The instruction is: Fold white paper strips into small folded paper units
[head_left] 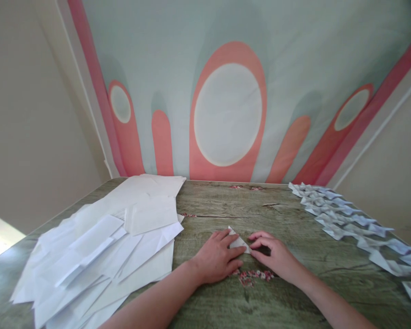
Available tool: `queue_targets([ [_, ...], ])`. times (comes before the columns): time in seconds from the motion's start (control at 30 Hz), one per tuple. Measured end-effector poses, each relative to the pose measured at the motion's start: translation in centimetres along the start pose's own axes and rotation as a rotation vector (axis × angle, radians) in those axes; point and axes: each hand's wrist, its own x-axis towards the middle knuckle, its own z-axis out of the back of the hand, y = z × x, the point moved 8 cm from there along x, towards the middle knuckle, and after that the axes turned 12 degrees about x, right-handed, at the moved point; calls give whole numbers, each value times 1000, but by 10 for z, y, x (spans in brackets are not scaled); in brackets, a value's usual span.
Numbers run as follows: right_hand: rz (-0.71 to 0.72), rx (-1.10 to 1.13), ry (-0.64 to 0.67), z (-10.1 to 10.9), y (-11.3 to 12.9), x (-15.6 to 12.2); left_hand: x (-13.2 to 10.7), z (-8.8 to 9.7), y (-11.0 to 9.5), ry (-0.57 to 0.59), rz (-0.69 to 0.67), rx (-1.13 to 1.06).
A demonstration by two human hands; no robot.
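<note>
A small folded paper triangle [239,243] lies on the wood-patterned table [219,205], in front of me. My left hand [219,257] rests over its left side, fingers spread and lying flat, some of them on the paper. At the triangle's right corner, my right hand [267,249] has thumb and forefinger closed in a pinch on the tip. Part of the triangle is hidden under the left fingers.
On the left lies a wide, loose pile of white paper sheets [147,214], some folded. Rows of folded paper pieces [339,208] run along the right edge. A teal and coral backdrop [178,68] stands behind the table.
</note>
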Motion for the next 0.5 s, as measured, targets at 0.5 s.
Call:
queue_targets([
  [0.5,26,-28,-60,-3,1,0,-1,3,-6,17,-59,15],
])
